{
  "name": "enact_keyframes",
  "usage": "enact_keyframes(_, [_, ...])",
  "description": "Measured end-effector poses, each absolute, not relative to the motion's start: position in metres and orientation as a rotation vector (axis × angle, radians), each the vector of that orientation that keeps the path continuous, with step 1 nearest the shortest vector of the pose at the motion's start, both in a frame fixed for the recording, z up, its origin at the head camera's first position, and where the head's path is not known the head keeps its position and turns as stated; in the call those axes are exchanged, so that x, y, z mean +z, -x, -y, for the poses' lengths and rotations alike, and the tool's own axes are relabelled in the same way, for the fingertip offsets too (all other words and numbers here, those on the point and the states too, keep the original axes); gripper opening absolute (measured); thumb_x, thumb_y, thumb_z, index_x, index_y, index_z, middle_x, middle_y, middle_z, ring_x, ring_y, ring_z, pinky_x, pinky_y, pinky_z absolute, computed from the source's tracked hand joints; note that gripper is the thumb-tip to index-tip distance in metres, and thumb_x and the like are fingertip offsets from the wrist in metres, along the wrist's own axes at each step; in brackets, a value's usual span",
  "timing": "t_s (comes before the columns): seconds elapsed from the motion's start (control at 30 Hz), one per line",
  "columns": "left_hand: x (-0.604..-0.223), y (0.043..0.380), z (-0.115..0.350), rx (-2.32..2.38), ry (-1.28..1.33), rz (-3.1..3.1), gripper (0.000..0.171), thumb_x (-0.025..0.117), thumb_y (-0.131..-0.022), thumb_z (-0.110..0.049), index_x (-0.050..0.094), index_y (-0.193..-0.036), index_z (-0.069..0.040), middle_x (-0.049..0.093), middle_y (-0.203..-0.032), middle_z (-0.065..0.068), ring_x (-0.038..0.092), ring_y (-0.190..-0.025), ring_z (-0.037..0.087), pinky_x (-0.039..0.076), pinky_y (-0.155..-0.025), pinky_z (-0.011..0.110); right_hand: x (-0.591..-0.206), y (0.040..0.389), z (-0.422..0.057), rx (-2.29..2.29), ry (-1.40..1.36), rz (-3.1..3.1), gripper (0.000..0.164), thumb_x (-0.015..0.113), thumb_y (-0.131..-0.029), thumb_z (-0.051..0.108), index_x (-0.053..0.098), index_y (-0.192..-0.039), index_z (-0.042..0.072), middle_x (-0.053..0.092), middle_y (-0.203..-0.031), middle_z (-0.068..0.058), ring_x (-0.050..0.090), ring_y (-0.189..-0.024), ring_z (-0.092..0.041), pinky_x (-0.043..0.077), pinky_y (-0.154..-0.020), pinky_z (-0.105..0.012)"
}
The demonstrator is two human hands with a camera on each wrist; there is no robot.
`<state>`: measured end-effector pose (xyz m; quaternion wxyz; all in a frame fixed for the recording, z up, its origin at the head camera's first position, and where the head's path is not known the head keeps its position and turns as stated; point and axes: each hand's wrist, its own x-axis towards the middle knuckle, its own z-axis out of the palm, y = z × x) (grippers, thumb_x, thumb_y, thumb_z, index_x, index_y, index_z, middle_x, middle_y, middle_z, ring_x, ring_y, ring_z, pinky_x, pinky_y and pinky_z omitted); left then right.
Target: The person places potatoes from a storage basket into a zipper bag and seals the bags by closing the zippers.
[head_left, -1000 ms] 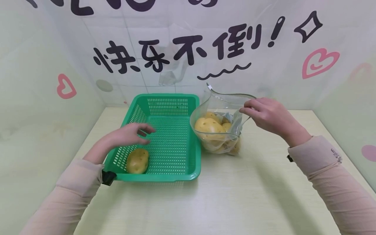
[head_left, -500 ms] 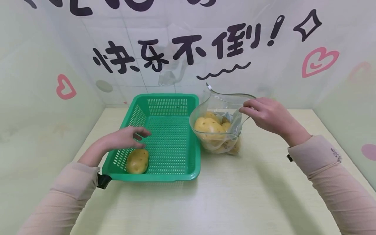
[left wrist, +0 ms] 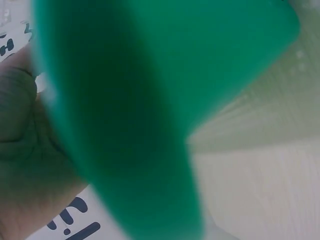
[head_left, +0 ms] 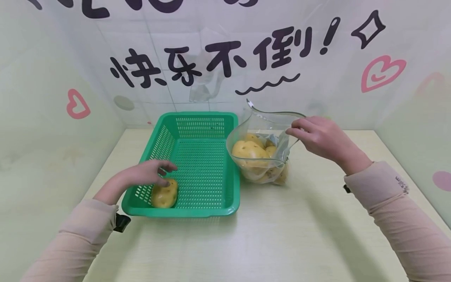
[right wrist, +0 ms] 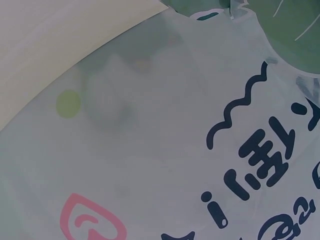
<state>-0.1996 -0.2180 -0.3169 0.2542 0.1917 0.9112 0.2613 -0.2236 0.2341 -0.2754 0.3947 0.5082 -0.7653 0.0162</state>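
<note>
My left hand (head_left: 149, 172) is over the near left corner of a green plastic basket (head_left: 186, 212), fingers apart and loosely bent. Just below it, a single yellow-brown potato (head_left: 163, 198) lies on the basket floor, its top partly overlapped by the thumb in the head view. Blurred green basket wall (left wrist: 120, 100) fills much of the left wrist view, with the left palm (left wrist: 30, 165) behind it. To the basket's right stands a clear zip bag (head_left: 269, 177), mouth wide, holding several potatoes (head_left: 248, 150). My right hand (head_left: 325, 138) pinches the bag's right upper edge.
Everything rests on a pale wooden table (head_left: 282, 235). Behind it hangs a white printed sheet (head_left: 225, 90) with black lettering and pink hearts, continuing along both sides. The bag stands close against the basket's right wall.
My left hand has moved down and slightly left, from above the basket's middle-left to right over the potato. The right hand keeps its hold on the bag edge.
</note>
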Motion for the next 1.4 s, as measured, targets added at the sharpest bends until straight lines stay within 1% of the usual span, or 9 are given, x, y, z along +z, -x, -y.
enact_keyframes(0.2, [-0.322,0.199,0.217,0.715,-0.515,-2.46,0.056,0.068,-0.082,-0.01,0.049,-0.132,0.006,0.051,-0.132,0.028,0.049,-0.12,0.047,0.048,-0.096,0.053,-0.276,0.224,-0.234,0.046,-1.291,1.935,0.022,0.05,-0.09,-0.005,0.07,-0.09,0.003,0.067,-0.081,-0.009,0.061,-0.063,-0.024,0.053,-0.054,-0.037])
enact_keyframes(0.4, [-0.324,0.198,0.215,0.68,-0.512,-2.447,0.059,0.069,-0.08,-0.008,0.048,-0.133,0.006,0.05,-0.134,0.029,0.048,-0.122,0.047,0.048,-0.097,0.054,-0.276,0.224,-0.234,0.053,-1.293,1.937,0.022,0.051,-0.088,-0.006,0.07,-0.091,0.003,0.068,-0.081,-0.009,0.061,-0.063,-0.024,0.053,-0.054,-0.037])
enact_keyframes(0.5, [-0.324,0.198,0.214,0.658,-0.498,-2.452,0.059,0.07,-0.08,-0.007,0.049,-0.133,0.005,0.05,-0.135,0.028,0.046,-0.124,0.048,0.047,-0.097,0.055,-0.276,0.224,-0.234,0.057,-1.292,1.934,0.022,0.05,-0.089,-0.006,0.07,-0.09,0.003,0.067,-0.081,-0.009,0.061,-0.063,-0.024,0.053,-0.054,-0.037])
enact_keyframes(0.67, [-0.328,0.199,0.215,0.626,-0.488,-2.463,0.058,0.07,-0.078,-0.001,0.05,-0.132,0.005,0.05,-0.136,0.026,0.045,-0.124,0.048,0.049,-0.096,0.054,-0.277,0.225,-0.234,0.06,-1.294,1.935,0.023,0.048,-0.093,-0.003,0.07,-0.09,0.003,0.067,-0.081,-0.009,0.061,-0.063,-0.024,0.053,-0.054,-0.037])
enact_keyframes(0.8, [-0.33,0.199,0.215,0.623,-0.481,-2.458,0.057,0.069,-0.078,0.001,0.05,-0.132,0.005,0.05,-0.136,0.026,0.045,-0.124,0.048,0.05,-0.095,0.052,-0.277,0.226,-0.234,0.063,-1.297,1.938,0.024,0.047,-0.093,-0.002,0.07,-0.09,0.003,0.067,-0.081,-0.009,0.061,-0.063,-0.024,0.053,-0.054,-0.037])
enact_keyframes(1.03, [-0.329,0.197,0.214,0.591,-0.445,-2.444,0.062,0.073,-0.079,-0.006,0.048,-0.135,0.003,0.049,-0.136,0.027,0.046,-0.123,0.047,0.051,-0.092,0.05,-0.278,0.226,-0.235,0.057,-1.292,1.949,0.022,0.051,-0.089,-0.005,0.07,-0.091,0.004,0.067,-0.082,-0.009,0.061,-0.064,-0.024,0.053,-0.054,-0.037])
enact_keyframes(1.23, [-0.329,0.197,0.212,0.508,-0.465,-2.459,0.065,0.075,-0.08,-0.015,0.047,-0.134,0.009,0.05,-0.135,0.03,0.047,-0.124,0.047,0.048,-0.097,0.053,-0.278,0.226,-0.235,0.05,-1.292,1.958,0.02,0.053,-0.088,-0.006,0.07,-0.092,0.003,0.068,-0.082,-0.009,0.061,-0.065,-0.024,0.053,-0.055,-0.037])
enact_keyframes(1.3, [-0.329,0.198,0.212,0.492,-0.477,-2.461,0.064,0.075,-0.081,-0.017,0.048,-0.132,0.011,0.051,-0.134,0.03,0.049,-0.122,0.046,0.048,-0.097,0.052,-0.278,0.226,-0.235,0.048,-1.291,1.958,0.02,0.053,-0.087,-0.007,0.07,-0.092,0.003,0.068,-0.082,-0.009,0.062,-0.065,-0.024,0.053,-0.055,-0.037])
enact_keyframes(1.4, [-0.33,0.197,0.213,0.513,-0.469,-2.446,0.063,0.075,-0.081,-0.018,0.049,-0.132,0.008,0.051,-0.135,0.028,0.052,-0.119,0.042,0.051,-0.093,0.048,-0.278,0.226,-0.235,0.047,-1.292,1.957,0.02,0.053,-0.087,-0.007,0.07,-0.092,0.003,0.068,-0.082,-0.009,0.062,-0.065,-0.024,0.053,-0.055,-0.037])
